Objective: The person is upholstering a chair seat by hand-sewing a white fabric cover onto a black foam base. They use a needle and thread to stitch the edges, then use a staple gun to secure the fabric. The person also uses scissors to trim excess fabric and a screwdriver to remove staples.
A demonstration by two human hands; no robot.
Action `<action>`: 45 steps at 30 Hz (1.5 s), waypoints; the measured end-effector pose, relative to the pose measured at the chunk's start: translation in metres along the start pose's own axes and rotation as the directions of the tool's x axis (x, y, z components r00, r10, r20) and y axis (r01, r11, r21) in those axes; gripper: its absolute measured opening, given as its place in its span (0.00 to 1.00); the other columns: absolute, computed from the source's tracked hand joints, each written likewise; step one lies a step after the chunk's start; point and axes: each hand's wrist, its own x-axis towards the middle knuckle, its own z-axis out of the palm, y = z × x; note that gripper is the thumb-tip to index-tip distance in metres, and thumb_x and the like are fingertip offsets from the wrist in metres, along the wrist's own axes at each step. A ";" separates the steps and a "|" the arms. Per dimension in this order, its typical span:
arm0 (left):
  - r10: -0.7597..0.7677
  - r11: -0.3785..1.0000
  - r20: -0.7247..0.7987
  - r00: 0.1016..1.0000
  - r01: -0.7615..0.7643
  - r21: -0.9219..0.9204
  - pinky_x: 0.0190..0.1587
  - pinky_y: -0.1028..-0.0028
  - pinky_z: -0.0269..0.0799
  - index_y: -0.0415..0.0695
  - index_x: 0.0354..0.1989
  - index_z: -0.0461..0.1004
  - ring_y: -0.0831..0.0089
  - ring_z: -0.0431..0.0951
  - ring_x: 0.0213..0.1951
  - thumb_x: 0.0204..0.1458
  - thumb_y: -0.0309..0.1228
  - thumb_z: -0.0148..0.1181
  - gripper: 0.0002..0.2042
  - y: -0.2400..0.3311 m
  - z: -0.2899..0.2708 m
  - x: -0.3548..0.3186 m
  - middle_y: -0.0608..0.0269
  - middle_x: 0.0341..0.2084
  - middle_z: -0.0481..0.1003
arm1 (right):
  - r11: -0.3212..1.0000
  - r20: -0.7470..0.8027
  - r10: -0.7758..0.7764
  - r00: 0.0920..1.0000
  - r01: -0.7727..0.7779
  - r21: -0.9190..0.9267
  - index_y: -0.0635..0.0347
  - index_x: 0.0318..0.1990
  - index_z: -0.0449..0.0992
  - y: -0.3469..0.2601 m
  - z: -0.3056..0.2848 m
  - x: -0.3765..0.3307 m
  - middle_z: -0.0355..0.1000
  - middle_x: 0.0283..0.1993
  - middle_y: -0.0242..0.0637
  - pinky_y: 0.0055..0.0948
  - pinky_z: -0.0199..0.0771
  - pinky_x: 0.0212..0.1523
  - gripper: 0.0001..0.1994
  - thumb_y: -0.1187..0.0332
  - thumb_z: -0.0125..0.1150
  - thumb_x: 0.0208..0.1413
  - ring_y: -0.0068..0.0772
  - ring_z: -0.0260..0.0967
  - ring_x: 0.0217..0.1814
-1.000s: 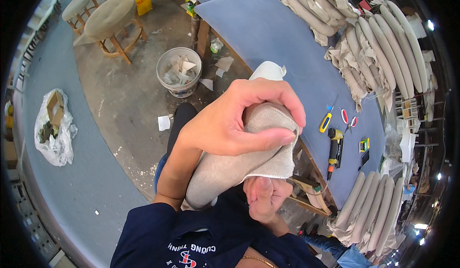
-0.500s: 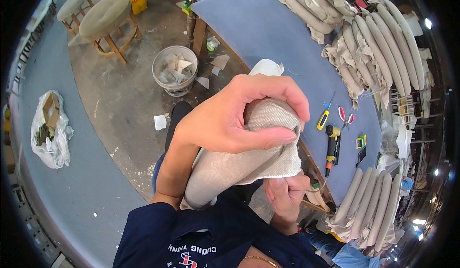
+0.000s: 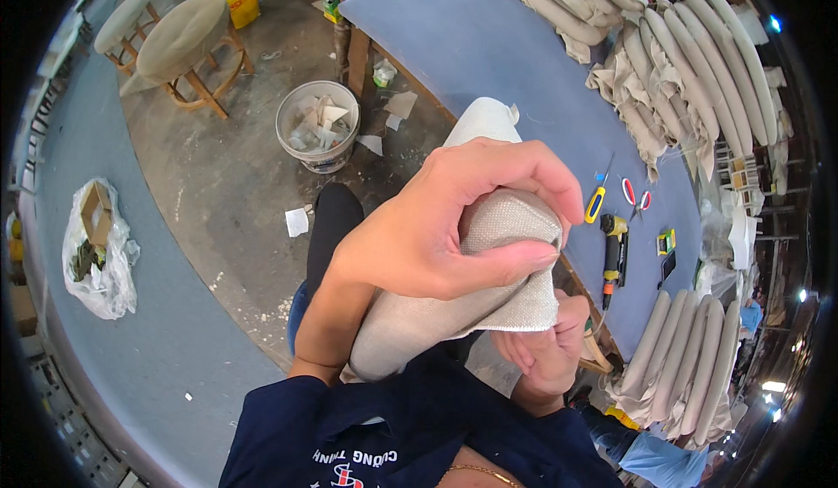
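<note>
A padded piece covered in beige woven fabric (image 3: 410,322) is held up in front of my chest, one end towards the lower left. Over its far end curls my left hand (image 3: 436,222), thumb and fingers pinching the bunched cloth at the tip. A whitish part of the piece (image 3: 484,121) sticks out beyond my knuckles. Just under the loose fabric flap is my right hand (image 3: 550,348), its fingers closed at the flap's edge. The cloth partly covers those fingers, so the exact grip is hard to see.
On the blue-grey table (image 3: 436,25) at right lie a yellow screwdriver (image 3: 596,202), red-handled scissors (image 3: 636,198) and an air stapler (image 3: 614,261). Stacks of beige padded pieces (image 3: 698,69) line its far side. A scrap bucket (image 3: 319,130) and round stools (image 3: 188,38) stand on the floor.
Both hands and the padded piece have shifted slightly right in the picture, the right hand also a little upward. The grip of my left hand looks the same.
</note>
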 end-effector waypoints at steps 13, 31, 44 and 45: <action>-0.027 0.951 -0.206 0.978 0.089 0.298 0.63 0.46 0.62 0.35 0.39 0.73 0.55 0.81 0.39 0.42 0.40 0.64 0.21 -0.003 -0.016 0.001 0.55 0.26 0.81 | 0.934 0.153 -0.046 0.987 0.097 -0.345 0.66 0.27 0.75 0.009 0.003 0.031 0.70 0.20 0.41 0.32 0.67 0.24 0.15 0.67 0.57 0.66 0.35 0.71 0.20; -0.127 0.965 0.251 0.960 0.061 0.255 0.59 0.53 0.63 0.48 0.26 0.68 0.67 0.76 0.28 0.48 0.39 0.72 0.16 0.005 -0.042 0.026 0.63 0.15 0.76 | 0.979 0.274 -0.140 0.951 0.175 -0.107 0.68 0.22 0.58 0.025 -0.010 0.022 0.46 0.17 0.30 0.34 0.47 0.22 0.28 0.56 0.49 0.73 0.23 0.41 0.21; 0.070 0.919 -0.048 0.996 -0.046 0.391 0.61 0.45 0.65 0.46 0.32 0.69 0.55 0.78 0.44 0.46 0.38 0.72 0.16 -0.001 -0.025 -0.005 0.58 0.28 0.78 | 0.974 0.393 -0.066 0.917 0.145 -0.173 0.70 0.22 0.61 0.013 -0.036 0.023 0.47 0.17 0.34 0.35 0.50 0.22 0.27 0.57 0.48 0.73 0.25 0.43 0.21; 0.068 0.917 -0.056 0.996 -0.041 0.396 0.61 0.43 0.64 0.45 0.34 0.70 0.54 0.78 0.46 0.45 0.37 0.72 0.16 0.002 -0.025 -0.006 0.58 0.30 0.79 | 0.976 0.407 -0.074 0.910 0.150 -0.157 0.70 0.22 0.61 0.013 -0.037 0.024 0.47 0.17 0.34 0.35 0.50 0.22 0.27 0.57 0.48 0.73 0.25 0.43 0.21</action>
